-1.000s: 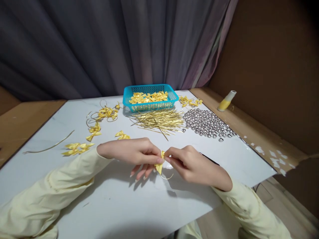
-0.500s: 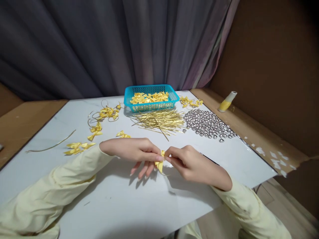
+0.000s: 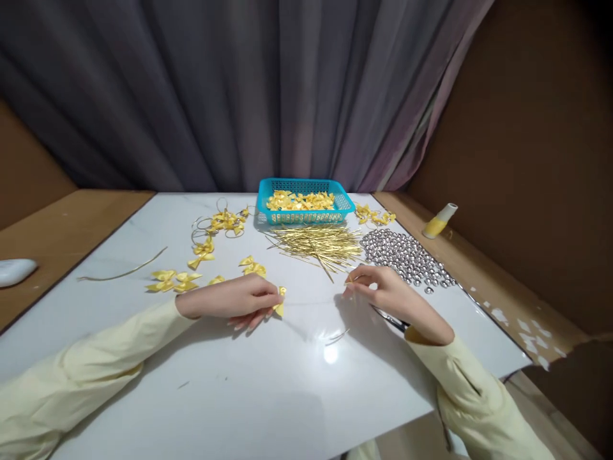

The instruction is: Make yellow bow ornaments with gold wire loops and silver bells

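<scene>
My left hand point(image 3: 242, 301) pinches a small yellow ribbon bow point(image 3: 280, 303) between thumb and forefinger, its other fingers spread below, just over the white table point(image 3: 268, 390). To the right, my right hand point(image 3: 383, 291) is held apart from the bow with its fingertips pinched. A tiny yellowish bit shows at those fingertips, too small to name. A dark-handled metal tool point(image 3: 391, 319) lies under my right wrist, partly hidden. Between my hands, nearer to me, rests a thin curved piece of wire point(image 3: 339, 336). Loose yellow bows point(image 3: 252, 266) lie beyond my left hand.
A blue basket point(image 3: 306, 219) of yellow bows stands at the back. Before it lies a pile of gold wire ties point(image 3: 320, 244), with silver bells point(image 3: 407, 255) to the right. Bows with wires point(image 3: 227, 222) sit back left. A yellow-wrapped spool point(image 3: 438, 222) stands on the right ledge.
My hands have parted: the left moved left with the bow, the right moved right and away from it. The thin curved piece now lies on the table between them. The view has shifted slightly.
</scene>
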Demonstrator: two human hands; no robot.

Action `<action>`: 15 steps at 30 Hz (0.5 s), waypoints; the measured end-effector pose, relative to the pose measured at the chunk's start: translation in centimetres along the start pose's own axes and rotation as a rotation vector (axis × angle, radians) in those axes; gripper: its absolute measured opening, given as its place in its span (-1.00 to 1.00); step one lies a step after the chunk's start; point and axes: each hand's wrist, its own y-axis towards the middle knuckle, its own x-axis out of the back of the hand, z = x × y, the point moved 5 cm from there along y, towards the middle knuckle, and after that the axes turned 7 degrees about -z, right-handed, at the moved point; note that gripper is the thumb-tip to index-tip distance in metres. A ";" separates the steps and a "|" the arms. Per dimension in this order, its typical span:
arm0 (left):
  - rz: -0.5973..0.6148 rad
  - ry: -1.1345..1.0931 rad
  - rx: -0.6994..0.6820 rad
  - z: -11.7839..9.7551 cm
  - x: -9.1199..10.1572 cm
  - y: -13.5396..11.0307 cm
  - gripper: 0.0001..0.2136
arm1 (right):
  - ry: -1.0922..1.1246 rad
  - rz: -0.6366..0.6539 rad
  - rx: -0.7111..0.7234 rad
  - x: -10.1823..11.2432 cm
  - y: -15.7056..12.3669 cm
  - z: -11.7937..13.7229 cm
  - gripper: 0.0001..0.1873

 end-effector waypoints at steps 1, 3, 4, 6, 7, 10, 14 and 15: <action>-0.019 0.014 0.012 0.3 -0.1 -0.2 -0.63 | -0.022 -0.015 -0.013 0.8 0.2 -0.3 -0.88; -0.061 0.037 0.027 0.8 -0.1 -0.5 -0.63 | -0.118 -0.073 -0.041 3.0 0.3 -1.4 -0.87; -0.078 0.044 0.025 0.9 -0.1 -0.5 -0.62 | -0.176 -0.123 -0.037 4.3 0.3 -1.9 -0.87; -0.096 0.051 0.003 1.0 -0.1 -0.5 -0.62 | -0.295 -0.229 -0.076 7.1 0.1 -3.1 -0.86; -0.097 0.051 -0.007 1.0 -0.2 -0.4 -0.62 | -0.345 -0.288 -0.091 8.5 -0.1 -3.5 -0.86; -0.095 0.053 -0.007 1.4 -0.2 -0.2 -0.63 | -0.348 -0.323 -0.107 11.2 -1.0 -4.0 -0.78; -0.114 0.082 -0.004 1.5 0.0 -0.3 -0.59 | -0.067 -0.340 -0.106 12.2 -1.8 -2.3 -0.66; -0.143 0.118 -0.016 1.3 0.1 -0.5 -0.57 | 0.013 -0.366 -0.087 12.1 -1.7 -1.5 -0.64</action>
